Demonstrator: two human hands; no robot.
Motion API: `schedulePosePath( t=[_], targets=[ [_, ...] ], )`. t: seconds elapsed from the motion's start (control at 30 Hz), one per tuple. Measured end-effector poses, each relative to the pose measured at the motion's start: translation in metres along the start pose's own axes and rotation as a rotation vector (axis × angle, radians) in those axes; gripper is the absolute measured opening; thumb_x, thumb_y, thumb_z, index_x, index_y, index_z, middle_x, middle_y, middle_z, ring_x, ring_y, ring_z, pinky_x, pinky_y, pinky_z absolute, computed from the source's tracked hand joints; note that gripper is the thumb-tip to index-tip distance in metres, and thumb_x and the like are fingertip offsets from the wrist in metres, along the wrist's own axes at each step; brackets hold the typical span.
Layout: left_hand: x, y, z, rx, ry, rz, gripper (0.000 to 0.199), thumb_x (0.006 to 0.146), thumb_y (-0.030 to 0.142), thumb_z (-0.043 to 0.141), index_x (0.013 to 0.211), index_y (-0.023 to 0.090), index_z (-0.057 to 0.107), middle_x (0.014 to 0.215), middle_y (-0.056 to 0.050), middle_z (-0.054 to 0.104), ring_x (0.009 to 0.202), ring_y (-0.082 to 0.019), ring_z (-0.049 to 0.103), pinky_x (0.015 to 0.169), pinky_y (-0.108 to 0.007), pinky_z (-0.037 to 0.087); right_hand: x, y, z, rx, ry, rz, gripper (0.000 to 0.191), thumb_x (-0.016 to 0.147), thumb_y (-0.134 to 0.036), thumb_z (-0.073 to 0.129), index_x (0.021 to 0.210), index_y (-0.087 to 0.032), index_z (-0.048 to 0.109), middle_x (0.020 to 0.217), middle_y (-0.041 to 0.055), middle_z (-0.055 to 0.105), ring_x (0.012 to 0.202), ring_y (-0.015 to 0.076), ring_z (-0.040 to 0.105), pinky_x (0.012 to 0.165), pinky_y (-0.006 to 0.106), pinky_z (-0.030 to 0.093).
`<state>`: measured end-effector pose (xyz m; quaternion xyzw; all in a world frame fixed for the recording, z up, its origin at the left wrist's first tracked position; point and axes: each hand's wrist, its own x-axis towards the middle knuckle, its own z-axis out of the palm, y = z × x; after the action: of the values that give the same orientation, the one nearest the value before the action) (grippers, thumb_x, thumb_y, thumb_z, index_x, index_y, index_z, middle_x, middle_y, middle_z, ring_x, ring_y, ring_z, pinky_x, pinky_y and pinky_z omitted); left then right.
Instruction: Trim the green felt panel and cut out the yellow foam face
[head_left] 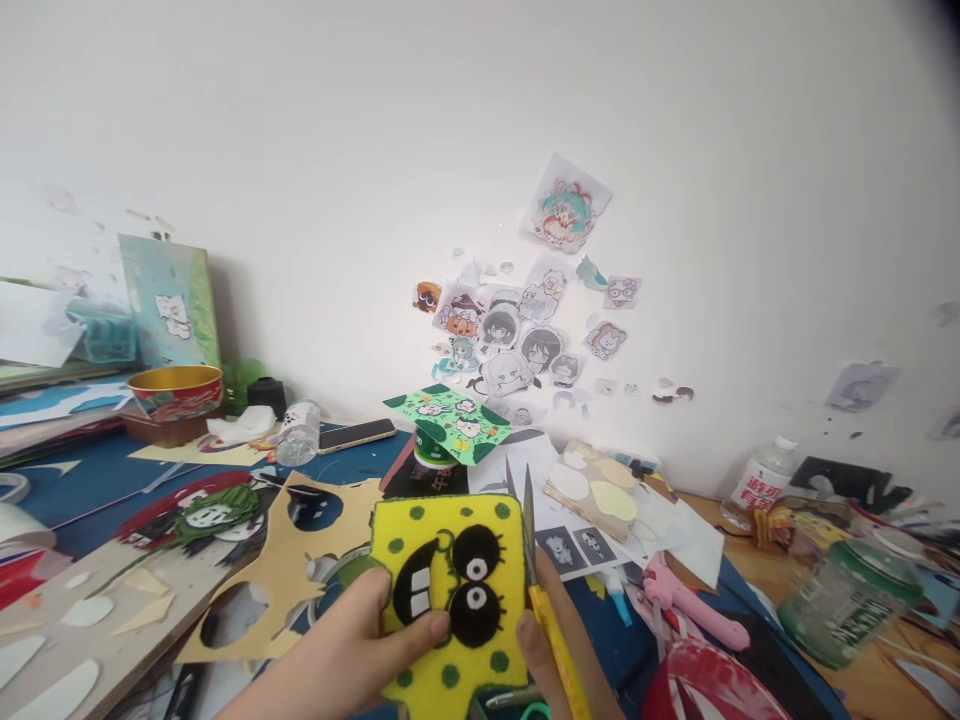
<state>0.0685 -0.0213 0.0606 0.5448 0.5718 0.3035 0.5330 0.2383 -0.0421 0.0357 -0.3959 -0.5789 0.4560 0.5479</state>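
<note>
So the yellow felt-looking piece (465,520) is at the bottom centre of the frame, green spots all over it, with a black-and-white cartoon face turned sideways. Left hand (360,640) has it from the lower left, thumb lying flat across the front by the mouth and the other fingers mostly tucked out of sight behind, so it's basically closed in a pinch. Right hand (577,635) is just to the right, curled around a pair of yellow-handled scissors (555,640), blades pointing up and a little apart, right beside the piece's right edge. Can't really tell if that hand is touching the piece too. Just above the piece, near the middle of the frame, a green patterned card (457,425) sits on top of a round green container (433,452), and a dark phone (356,436) lies left of that. Lower left there's a tan sheet (281,560) with holes cut out of it, plus a board (127,620) with pale cutout bits scattered on it. A gold-rimmed red bowl (176,395) is over at the left, next to a clear bottle (298,432) lying on its side. On the right side you've got a pink tool (694,605), a tilted green-lidded jar (847,600) and an upright water bottle (761,480). Cartoon pictures (541,350) cover the wall around the centre.
</note>
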Motion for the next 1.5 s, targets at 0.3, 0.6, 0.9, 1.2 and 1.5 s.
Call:
schedulePosePath(
  t=[0.3,0.6,0.9,1.2,1.5],
  targets=[
    [0.001,-0.005,0.002,0.056,0.009,0.032,0.034,0.058,0.050,0.066,0.071,0.023,0.051,0.053,0.005,0.057,0.048,-0.013,0.053,0.038,-0.021,0.034,0.002,0.007,-0.001,0.049,0.035,-0.024,0.057,0.069,-0.068,0.050,0.099,-0.020,0.056,0.083,0.0084,0.065,0.073,0.0224,0.063,0.063,0.029,0.051],
    [0.008,-0.004,-0.005,0.131,-0.033,-0.023,0.036,0.061,0.055,0.063,0.071,0.022,0.053,0.048,0.006,0.051,0.046,-0.015,0.053,0.037,-0.022,0.035,0.010,0.025,-0.007,0.029,0.095,-0.045,0.054,0.070,-0.068,0.050,0.096,-0.020,0.052,0.071,0.0026,0.056,0.057,0.0162,0.054,0.052,0.025,0.046],
    [0.006,0.002,-0.008,0.052,-0.169,0.050,0.032,0.061,0.043,0.068,0.080,0.019,0.058,0.080,-0.003,0.068,0.077,-0.020,0.065,0.059,-0.024,0.051,0.014,0.034,-0.017,0.012,0.270,-0.028,0.041,0.064,-0.031,0.065,0.101,-0.021,0.049,0.086,0.0072,0.068,0.079,0.0250,0.066,0.065,0.031,0.054],
    [0.022,-0.007,-0.005,0.046,-0.094,0.182,0.044,0.060,0.047,0.066,0.090,0.018,0.055,0.086,-0.002,0.066,0.030,-0.001,0.038,0.030,-0.016,0.031,0.025,0.057,-0.021,0.035,0.436,-0.045,0.032,0.064,-0.021,0.059,0.096,-0.022,0.052,0.081,0.0052,0.068,0.076,0.0241,0.067,0.067,0.032,0.054],
    [0.024,-0.015,-0.016,-0.139,0.030,0.274,0.040,0.052,0.039,0.076,0.088,0.023,0.068,0.102,-0.005,0.070,0.090,-0.028,0.064,0.070,-0.031,0.053,0.025,0.046,-0.024,0.003,0.530,-0.076,0.034,0.062,-0.022,0.059,0.096,-0.019,0.053,0.077,0.0022,0.064,0.072,0.0217,0.064,0.063,0.031,0.052]
  ],
)
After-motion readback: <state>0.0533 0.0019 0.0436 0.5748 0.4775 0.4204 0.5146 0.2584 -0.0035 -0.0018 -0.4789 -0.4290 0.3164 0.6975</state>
